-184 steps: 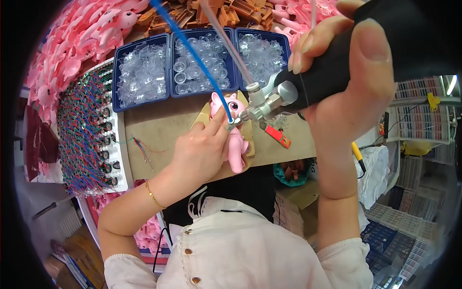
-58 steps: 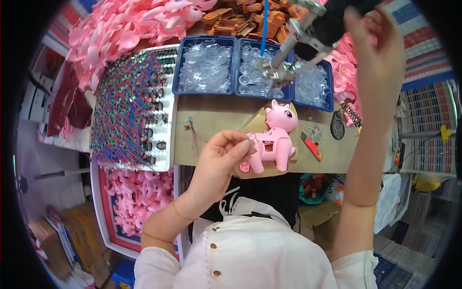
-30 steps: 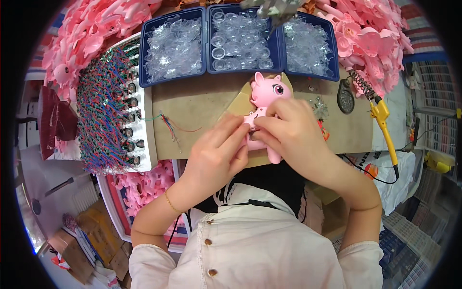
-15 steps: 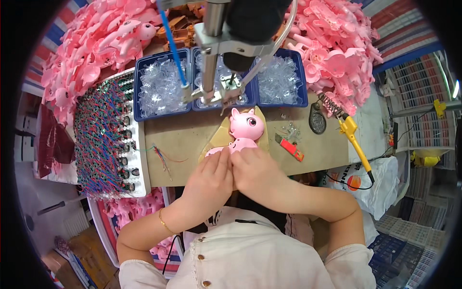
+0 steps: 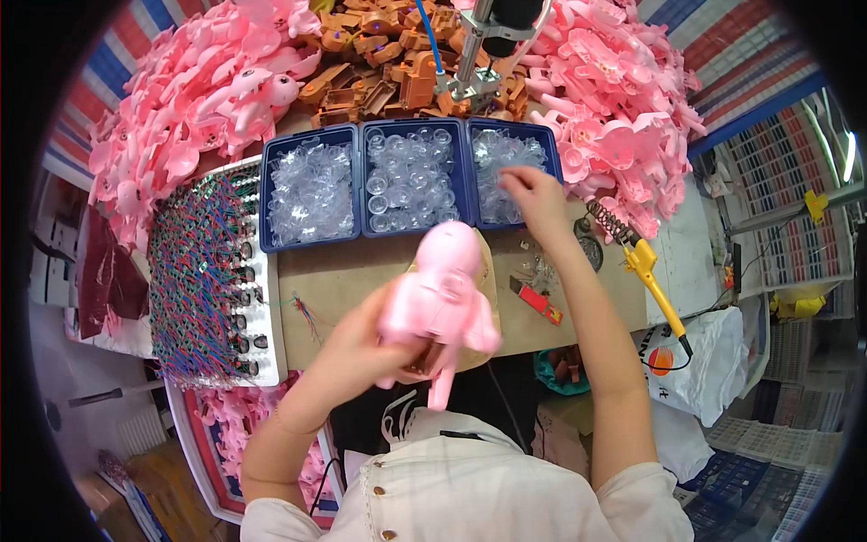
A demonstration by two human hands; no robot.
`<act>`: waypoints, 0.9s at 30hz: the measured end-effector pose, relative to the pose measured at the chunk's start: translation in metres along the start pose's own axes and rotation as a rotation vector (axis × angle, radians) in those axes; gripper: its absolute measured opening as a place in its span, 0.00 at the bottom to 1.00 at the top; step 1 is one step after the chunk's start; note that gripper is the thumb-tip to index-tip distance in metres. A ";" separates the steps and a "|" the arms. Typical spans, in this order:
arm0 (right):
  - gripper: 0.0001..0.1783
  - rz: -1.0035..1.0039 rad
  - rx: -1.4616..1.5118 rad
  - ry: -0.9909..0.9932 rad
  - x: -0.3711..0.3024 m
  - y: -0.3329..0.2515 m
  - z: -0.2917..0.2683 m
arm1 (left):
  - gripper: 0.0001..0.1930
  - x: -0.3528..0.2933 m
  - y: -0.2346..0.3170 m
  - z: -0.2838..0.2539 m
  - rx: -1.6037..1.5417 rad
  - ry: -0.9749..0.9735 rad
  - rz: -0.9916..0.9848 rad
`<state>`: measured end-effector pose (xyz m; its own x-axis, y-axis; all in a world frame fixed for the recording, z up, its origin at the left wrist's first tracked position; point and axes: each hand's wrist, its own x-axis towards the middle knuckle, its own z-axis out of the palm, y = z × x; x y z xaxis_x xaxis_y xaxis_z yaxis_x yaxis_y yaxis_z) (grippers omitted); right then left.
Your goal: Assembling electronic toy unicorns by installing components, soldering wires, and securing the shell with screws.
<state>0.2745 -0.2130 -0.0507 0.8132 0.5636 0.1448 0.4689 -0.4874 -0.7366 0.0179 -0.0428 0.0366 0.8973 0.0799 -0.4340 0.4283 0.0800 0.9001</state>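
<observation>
My left hand [image 5: 366, 348] is wrapped round a pink plastic toy animal [image 5: 442, 303], lifted above the table's near edge. The toy's smooth back faces up, with its round head pointing away from me and a leg hanging toward me. Motion blurs the toy slightly. Over the right-hand blue bin [image 5: 556, 176] of clear plastic parts, my right hand [image 5: 540, 203] has its fingers drawn together; whatever they pinch, if anything, is too small to make out. Beneath the toy lies a yellowish pad [image 5: 486, 271], mostly covered.
Two more blue bins [image 5: 268, 242] of clear parts adjoin it. Heaps of pink shells [image 5: 623, 108] and brown parts [image 5: 415, 81] rise behind. A press-like metal fixture [image 5: 474, 86] overhangs them. Wired components [image 5: 199, 280] fill the left side; a red cutter [image 5: 539, 303] and yellow soldering iron [image 5: 655, 285] lie right.
My right hand has left the toy and reached out to the right-hand bin. The toy has been raised off the pad and turned over in my left hand. The view has shifted.
</observation>
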 end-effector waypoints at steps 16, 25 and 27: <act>0.12 -0.205 0.443 -0.108 -0.177 -0.134 -0.009 | 0.32 -0.017 -0.081 0.031 -0.991 -0.282 0.047; 0.11 -0.054 0.574 -0.043 -0.213 -0.144 0.019 | 0.25 -0.049 -0.098 0.045 -0.805 -0.081 0.139; 0.12 0.215 0.672 -0.119 -0.211 -0.153 0.011 | 0.26 -0.055 -0.090 0.045 -0.766 -0.069 0.164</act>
<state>0.0272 -0.2502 0.0242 0.8030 0.5885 -0.0940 -0.0423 -0.1010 -0.9940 -0.0654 -0.0992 -0.0189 0.9581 0.0903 -0.2719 0.1192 0.7372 0.6651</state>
